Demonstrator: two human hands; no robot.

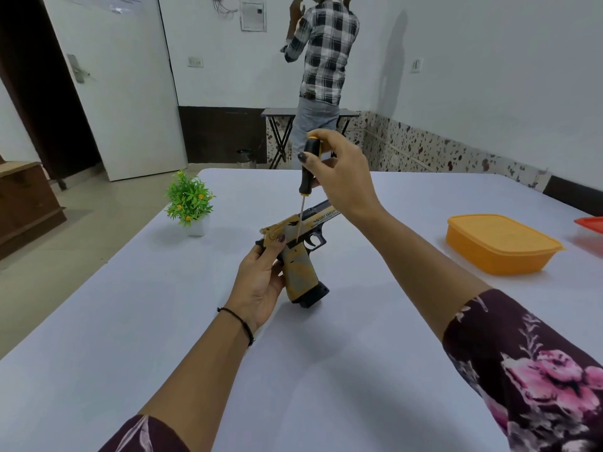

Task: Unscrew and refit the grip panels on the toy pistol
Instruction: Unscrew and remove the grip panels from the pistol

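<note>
**Screwdriver tip at the pistol's grip**

The tan-and-black plastic toy pistol [298,256] sits over the middle of the white table [130,321], butt down and barrel pointing away. The left hand [261,282] grips it from behind, fingers curled round the back of the frame, thumb up by the slide's rear. Directly above, the right hand [342,177] pinches a black-and-yellow-handled screwdriver [308,168], shaft approx. vertical, tip at the top of the grip panel. An orange lidded plastic box [499,244] lies well apart on the right, and a small green potted plant [189,203] stands to the left.
</note>
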